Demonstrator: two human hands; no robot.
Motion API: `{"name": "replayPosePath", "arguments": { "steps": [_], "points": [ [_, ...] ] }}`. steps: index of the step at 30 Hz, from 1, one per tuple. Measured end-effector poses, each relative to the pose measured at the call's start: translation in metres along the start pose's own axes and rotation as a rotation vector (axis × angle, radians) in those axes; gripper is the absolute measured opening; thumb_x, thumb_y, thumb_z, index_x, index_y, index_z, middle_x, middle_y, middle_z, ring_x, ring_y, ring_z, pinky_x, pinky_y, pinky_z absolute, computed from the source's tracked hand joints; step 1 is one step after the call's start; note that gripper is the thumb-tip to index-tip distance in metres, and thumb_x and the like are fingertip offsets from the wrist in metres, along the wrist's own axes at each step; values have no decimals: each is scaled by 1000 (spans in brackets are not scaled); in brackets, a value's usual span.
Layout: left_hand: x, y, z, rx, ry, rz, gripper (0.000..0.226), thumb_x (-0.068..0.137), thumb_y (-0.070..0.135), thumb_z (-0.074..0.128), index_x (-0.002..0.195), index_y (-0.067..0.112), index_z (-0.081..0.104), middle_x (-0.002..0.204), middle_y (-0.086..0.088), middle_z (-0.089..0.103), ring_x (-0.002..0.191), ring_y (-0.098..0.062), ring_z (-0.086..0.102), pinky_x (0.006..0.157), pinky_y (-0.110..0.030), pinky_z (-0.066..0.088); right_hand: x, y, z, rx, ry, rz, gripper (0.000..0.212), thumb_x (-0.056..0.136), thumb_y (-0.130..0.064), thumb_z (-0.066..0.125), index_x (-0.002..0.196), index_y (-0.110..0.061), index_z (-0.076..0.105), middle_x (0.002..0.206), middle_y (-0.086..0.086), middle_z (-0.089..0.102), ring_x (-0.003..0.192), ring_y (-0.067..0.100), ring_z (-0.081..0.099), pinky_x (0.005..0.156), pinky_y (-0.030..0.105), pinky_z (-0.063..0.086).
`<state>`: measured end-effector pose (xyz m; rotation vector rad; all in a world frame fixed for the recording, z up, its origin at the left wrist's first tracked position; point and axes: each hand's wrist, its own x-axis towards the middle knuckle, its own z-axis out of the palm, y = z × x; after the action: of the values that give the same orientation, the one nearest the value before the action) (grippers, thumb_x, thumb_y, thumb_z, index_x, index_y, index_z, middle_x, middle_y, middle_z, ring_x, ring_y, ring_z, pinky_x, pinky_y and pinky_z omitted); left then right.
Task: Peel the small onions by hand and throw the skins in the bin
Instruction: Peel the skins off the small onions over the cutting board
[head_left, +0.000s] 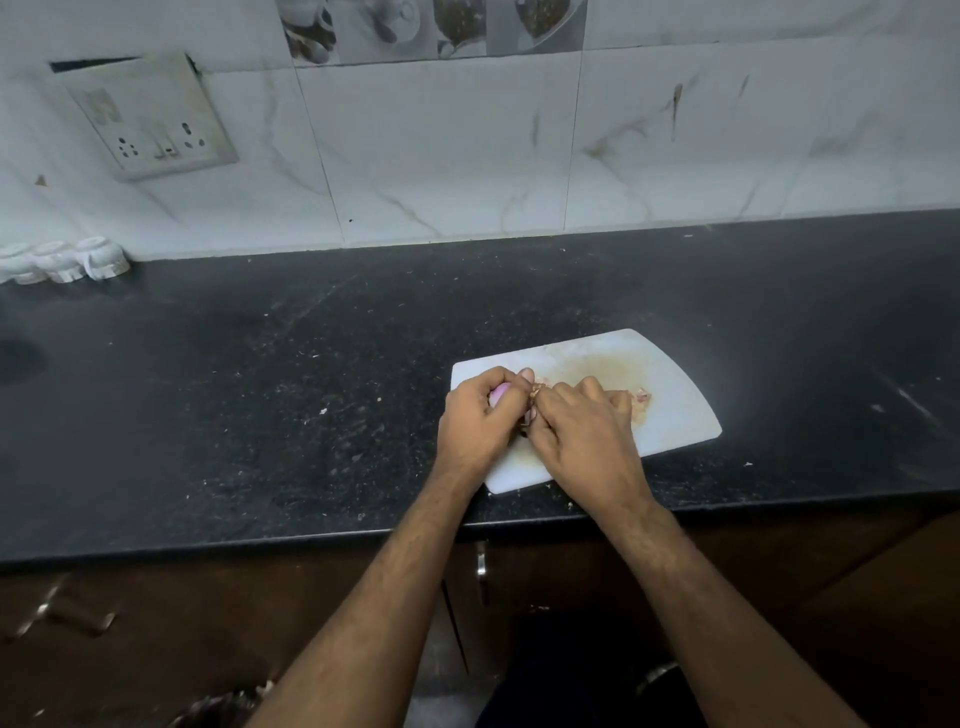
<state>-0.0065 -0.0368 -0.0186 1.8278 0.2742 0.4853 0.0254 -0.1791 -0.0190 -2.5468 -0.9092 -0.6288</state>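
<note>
Onion (500, 393), one small pink-purple bulb, smooth and glossy where it shows, sits in the grip of the left hand (477, 418), whose fingers curl round it above the near left corner of the cutting board (670, 395). The right hand (582, 431) meets it from the other side, thumb and fingertips pinching a papery brown strip of skin (535, 391) at the bulb's end. Both hands are clenched on their work, knuckles nearly touching.

A little heap of peeled skins (643, 396), pale pink and flaky, lies on the board just beyond the right hand's knuckles. The board is one white plastic slab with rounded corners, stained yellowish-brown across its middle, set at an angle near the front edge of the tabletop (260, 389).

That tabletop is black polished stone, speckled and strewn with crumbs and fine scraps. Behind it rises a wall of white marble-look tiles (441, 156) with grey-brown veins, carrying one grimy switch plate (150, 117). Three small white cups (62, 260) lie in the far left corner. Dark wooden cabinet doors (545, 582) with a metal handle (482, 558) stand below.
</note>
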Motion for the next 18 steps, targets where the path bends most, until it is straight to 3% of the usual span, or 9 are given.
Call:
{"name": "replayPosePath", "arguments": {
  "steps": [4,9,14,18],
  "points": [
    [1,0,0,79,-15,-21,26,85,41,57,62,31,63,55,15,59,58,-15,53,63,-40,49,2,1,2,-41,6,-53,18,93,-32,38,86,-26,52,79,-17,45,81,12,37,75,34,27],
    [2,0,1,62,2,-39,29,83,46,58,63,25,62,58,11,62,58,-15,54,65,-49,55,4,1,6,-145,79,-93,19,92,-31,43,91,-23,59,82,-11,58,82,16,48,75,36,29],
    [-3,8,6,101,44,35,35,86,37,55,52,31,51,47,15,45,52,-6,38,59,-29,36,3,-1,7,-153,84,-19,25,93,-35,40,96,-27,63,85,-13,60,87,15,52,81,36,27],
    [-4,7,7,54,-2,69,33,85,34,54,54,21,51,51,9,48,56,-11,43,57,-37,40,8,1,4,-113,41,89,18,95,-30,42,90,-27,60,84,-12,59,87,16,49,80,36,25]
  ]
}}
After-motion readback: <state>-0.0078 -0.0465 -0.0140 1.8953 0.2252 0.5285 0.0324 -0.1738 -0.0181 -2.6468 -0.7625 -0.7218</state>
